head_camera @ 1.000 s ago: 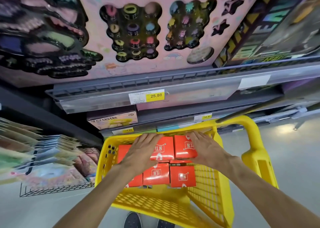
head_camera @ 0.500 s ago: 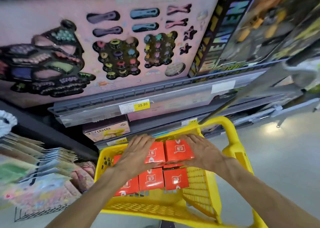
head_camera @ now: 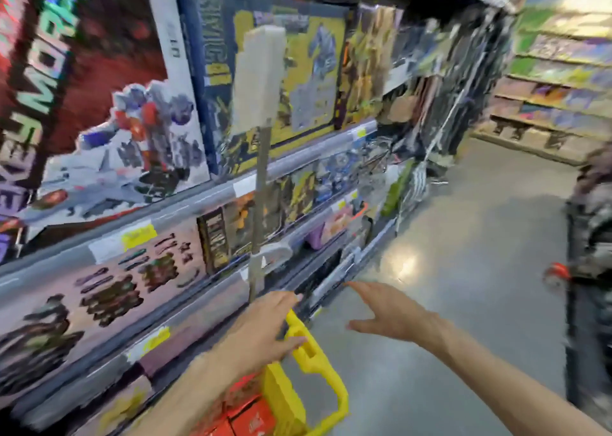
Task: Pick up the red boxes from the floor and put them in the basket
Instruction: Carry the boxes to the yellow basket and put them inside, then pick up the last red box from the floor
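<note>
boxes: red, inside basket, bottom of view | left hand: fingers spread, empty, over yellow handle | right hand: fingers wide, empty, above floor | shelves of toys beyond, blurred

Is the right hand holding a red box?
No. The right hand is open and empty above the floor; the red boxes lie in the yellow basket.
</note>
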`<state>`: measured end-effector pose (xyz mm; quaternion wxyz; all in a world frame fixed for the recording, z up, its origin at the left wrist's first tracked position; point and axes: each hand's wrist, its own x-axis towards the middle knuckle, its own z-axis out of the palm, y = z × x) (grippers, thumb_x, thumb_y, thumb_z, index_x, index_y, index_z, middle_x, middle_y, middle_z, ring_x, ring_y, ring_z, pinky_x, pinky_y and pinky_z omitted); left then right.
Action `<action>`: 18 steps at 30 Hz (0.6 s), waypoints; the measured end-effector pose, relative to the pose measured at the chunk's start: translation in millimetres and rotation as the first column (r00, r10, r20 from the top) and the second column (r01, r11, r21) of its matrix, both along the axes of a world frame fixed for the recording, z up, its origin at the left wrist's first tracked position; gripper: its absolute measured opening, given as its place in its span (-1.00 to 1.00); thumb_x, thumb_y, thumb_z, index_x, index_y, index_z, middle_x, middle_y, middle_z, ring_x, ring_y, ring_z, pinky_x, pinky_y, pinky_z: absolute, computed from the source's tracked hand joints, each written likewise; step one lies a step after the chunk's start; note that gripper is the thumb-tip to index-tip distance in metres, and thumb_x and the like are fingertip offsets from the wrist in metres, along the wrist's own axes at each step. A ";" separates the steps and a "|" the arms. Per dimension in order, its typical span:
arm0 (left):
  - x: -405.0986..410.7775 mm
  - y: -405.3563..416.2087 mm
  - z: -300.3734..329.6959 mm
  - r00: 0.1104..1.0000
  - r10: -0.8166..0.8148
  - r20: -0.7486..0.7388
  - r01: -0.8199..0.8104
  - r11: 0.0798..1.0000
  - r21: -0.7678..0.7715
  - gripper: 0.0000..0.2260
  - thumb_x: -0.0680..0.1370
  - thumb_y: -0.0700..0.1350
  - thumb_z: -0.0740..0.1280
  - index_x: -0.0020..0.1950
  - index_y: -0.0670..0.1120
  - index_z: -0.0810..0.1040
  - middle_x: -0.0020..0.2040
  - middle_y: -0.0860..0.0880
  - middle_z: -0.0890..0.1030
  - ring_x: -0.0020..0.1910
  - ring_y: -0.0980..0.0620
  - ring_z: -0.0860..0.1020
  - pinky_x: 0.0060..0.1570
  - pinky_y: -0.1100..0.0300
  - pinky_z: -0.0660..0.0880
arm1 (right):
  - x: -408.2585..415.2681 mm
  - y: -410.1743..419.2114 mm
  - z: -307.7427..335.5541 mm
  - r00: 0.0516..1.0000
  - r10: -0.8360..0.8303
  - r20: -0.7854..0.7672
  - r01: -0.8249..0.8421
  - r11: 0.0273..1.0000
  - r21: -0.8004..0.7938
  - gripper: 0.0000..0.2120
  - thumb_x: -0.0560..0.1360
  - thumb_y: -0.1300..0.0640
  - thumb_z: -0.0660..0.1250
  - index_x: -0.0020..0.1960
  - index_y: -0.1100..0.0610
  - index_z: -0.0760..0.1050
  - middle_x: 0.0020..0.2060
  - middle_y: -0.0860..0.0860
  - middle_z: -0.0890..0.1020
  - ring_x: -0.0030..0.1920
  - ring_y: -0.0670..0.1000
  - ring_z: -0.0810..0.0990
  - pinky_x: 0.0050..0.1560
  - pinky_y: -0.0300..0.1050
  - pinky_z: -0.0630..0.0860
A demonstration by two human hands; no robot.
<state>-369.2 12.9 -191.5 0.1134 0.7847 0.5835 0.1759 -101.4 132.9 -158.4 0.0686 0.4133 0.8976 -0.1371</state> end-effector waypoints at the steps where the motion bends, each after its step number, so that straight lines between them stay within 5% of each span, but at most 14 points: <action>1: 20.2 13.3 18.8 0.999 -0.037 0.004 0.037 0.999 0.016 -0.29 0.49 0.37 0.21 0.52 0.00 0.28 0.48 0.02 0.35 0.48 0.03 0.27 0.40 0.28 0.07 | 26.0 2.2 14.8 0.999 -0.047 -0.023 0.047 0.999 0.020 -0.01 0.37 -0.56 0.15 0.57 0.07 0.13 0.42 0.08 0.41 0.38 0.12 0.42 0.37 -0.01 0.36; 3: 61.5 40.9 49.8 0.993 -0.119 -0.017 0.119 0.992 0.035 -0.30 0.49 0.36 0.20 0.50 -0.02 0.30 0.46 0.00 0.36 0.46 0.02 0.29 0.38 0.28 0.11 | 75.7 4.5 46.2 0.991 -0.122 -0.059 0.126 0.988 0.086 0.10 0.29 -0.66 0.00 0.56 0.08 0.15 0.43 0.09 0.41 0.40 0.13 0.40 0.39 0.00 0.35; 8: 160.5 126.5 91.9 0.947 -0.300 -0.113 0.308 0.949 0.063 -0.32 0.50 0.37 0.22 0.46 -0.05 0.34 0.40 -0.03 0.44 0.39 -0.04 0.39 0.39 0.12 0.28 | 196.3 17.5 108.8 0.942 -0.318 -0.109 0.334 0.922 0.195 -0.13 0.47 -0.32 0.34 0.59 0.07 0.09 0.53 0.03 0.29 0.49 0.05 0.28 0.44 -0.11 0.21; 15: 308.9 247.1 127.6 0.900 -0.386 -0.203 0.420 0.891 0.170 -0.25 0.51 0.44 0.06 0.46 -0.07 0.38 0.42 -0.02 0.44 0.39 -0.01 0.42 0.41 0.15 0.11 | 366.3 69.6 145.3 0.849 -0.507 -0.147 0.527 0.802 0.279 -0.10 0.44 -0.37 0.33 0.57 0.06 0.10 0.48 0.03 0.34 0.42 0.09 0.37 0.39 0.04 0.35; 18: 368.6 303.5 136.2 0.897 -0.403 -0.181 0.433 0.884 0.177 -0.20 0.48 0.50 -0.01 0.48 -0.07 0.34 0.43 -0.02 0.42 0.39 0.00 0.40 0.38 0.13 0.24 | 431.7 101.7 160.1 0.829 -0.542 -0.139 0.556 0.769 0.315 -0.09 0.44 -0.39 0.30 0.58 0.09 0.10 0.46 0.05 0.36 0.42 0.08 0.37 0.41 -0.01 0.33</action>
